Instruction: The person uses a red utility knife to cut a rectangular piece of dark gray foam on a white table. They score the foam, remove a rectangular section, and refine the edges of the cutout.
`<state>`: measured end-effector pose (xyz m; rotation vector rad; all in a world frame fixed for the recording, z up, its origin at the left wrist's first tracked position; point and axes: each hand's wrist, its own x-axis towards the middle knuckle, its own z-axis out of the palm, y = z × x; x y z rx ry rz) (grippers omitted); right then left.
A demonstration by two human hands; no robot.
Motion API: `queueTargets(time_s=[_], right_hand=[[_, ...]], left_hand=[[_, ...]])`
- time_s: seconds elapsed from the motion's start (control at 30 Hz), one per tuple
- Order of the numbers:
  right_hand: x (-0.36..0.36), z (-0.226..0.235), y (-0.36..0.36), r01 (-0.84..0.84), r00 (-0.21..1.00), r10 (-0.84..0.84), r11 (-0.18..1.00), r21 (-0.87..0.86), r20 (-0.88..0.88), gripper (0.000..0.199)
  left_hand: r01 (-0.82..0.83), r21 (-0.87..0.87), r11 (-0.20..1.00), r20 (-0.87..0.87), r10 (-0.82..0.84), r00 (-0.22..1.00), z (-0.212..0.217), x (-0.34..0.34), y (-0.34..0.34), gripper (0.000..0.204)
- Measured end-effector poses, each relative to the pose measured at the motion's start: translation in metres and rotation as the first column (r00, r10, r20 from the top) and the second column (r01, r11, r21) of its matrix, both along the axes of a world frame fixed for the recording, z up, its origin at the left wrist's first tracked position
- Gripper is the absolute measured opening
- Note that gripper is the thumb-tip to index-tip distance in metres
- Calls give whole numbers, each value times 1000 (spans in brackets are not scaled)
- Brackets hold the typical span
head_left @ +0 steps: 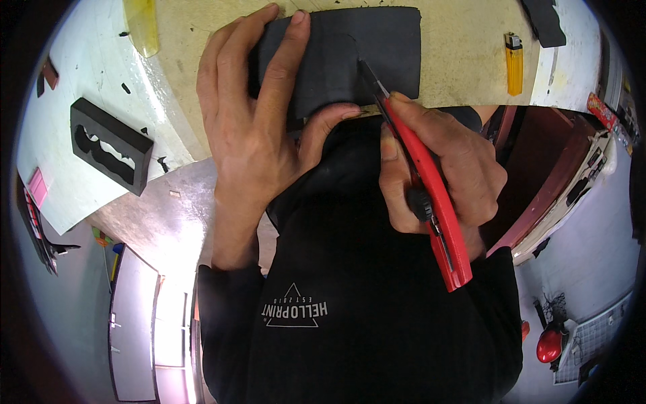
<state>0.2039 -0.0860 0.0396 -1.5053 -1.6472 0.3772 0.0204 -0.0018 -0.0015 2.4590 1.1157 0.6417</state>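
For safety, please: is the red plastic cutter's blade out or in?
Out: the thin dark blade extends from the red plastic cutter, its tip at the dark foam block.

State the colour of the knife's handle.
Red; the handle shows best in the head view.

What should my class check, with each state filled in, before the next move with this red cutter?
1. Left hand steadying the black block: ok, it holds the block's left part.
2. Right hand gripping the cutter: ok.
3. Blade on the curved line: ok, the tip is at the line's end.
4. Left thumb clear of the blade: not ok, probably too close.
5. Lighter out of the way: ok, right of the block.
6. Cut depth: cannot tell.
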Motion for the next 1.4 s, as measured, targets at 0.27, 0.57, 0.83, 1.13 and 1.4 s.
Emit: queueTargets(time_s=[0.27, 0.57, 0.83, 1.13, 1.4], right_hand=[[-4, 4, -5, 37, 998, -39, 998, -46, -46, 41], [-8, 5, -8, 60, 994, -67, 995, -79, -85, 40], [-14, 7, -11, 114, 986, -124, 989, -93, -109, 40], [-15, 7, -12, 114, 988, -121, 991, -75, -98, 38], [-3, 33, -32, 305, 935, -320, 945, -116, -153, 39]], left_hand=[[-31, 15, 999, 32, 31, 999, -8, -2, -6, 89], [-82, 9, 997, 12, 82, 997, -9, -4, -16, 93], [-107, 4, 994, -1, 107, 994, -6, -2, -20, 95], [-133, 16, 991, -1, 133, 991, -6, -1, -23, 96], [-128, 5, 992, 2, 128, 992, 5, -1, -21, 94]])
